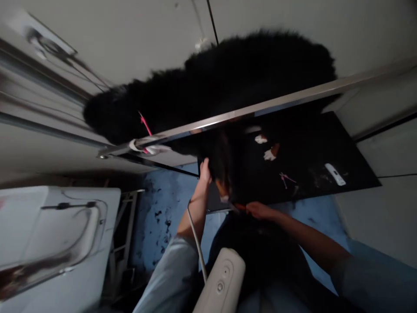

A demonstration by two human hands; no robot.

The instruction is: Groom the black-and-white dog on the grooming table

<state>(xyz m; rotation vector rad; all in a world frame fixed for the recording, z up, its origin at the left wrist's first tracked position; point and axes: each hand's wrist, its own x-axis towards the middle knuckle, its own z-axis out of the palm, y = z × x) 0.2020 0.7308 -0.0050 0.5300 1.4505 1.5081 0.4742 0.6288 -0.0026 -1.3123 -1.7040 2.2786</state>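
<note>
A large black furry dog (260,65) stands on a black table (312,148). Two of its paws (269,154), brown with white toes, rest on the tabletop. My left hand (205,171) is closed against the dark fur of a leg that hangs toward me over the table's near edge. That leg ends in a tan and white paw (223,189). On the paw's right, my right hand (259,210) grips a slim tool with an orange handle (240,207). The tool's tip lies close to the paw; blur and darkness hide its kind and whether it touches.
A metal bar (228,116) crosses in front of the dog, with a pink strap (145,124) near its left end. Pink-handled scissors (286,178) and a white handheld device (335,174) lie on the table. A white tub (81,208) stands left. A corded white device (221,280) hangs before me.
</note>
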